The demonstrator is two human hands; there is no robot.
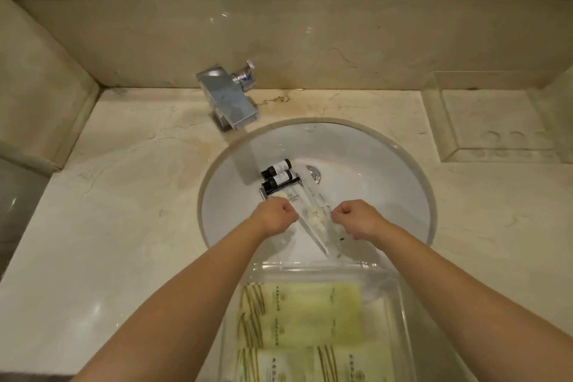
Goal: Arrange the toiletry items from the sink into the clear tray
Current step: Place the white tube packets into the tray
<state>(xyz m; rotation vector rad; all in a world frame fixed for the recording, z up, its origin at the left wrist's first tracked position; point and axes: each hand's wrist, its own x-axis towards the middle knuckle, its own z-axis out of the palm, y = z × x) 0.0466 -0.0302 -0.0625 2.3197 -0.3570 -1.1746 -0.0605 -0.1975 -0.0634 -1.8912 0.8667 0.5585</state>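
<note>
A: Looking down, I see the left hand [275,216] and right hand [356,218] over the sink [387,164], fingers curled shut, each pinching a clear sachet [313,216].

B: And the remaining items?

A: Two dark bottles [277,176] lie side by side near the drain [313,173]. The clear tray [400,304] sits on the bench [124,211] at the sink's near edge, holding green packets [310,313].

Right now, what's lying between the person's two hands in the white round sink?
In the head view, long clear plastic packets with pale contents lie between the left hand and right hand, over the sink basin.
</note>
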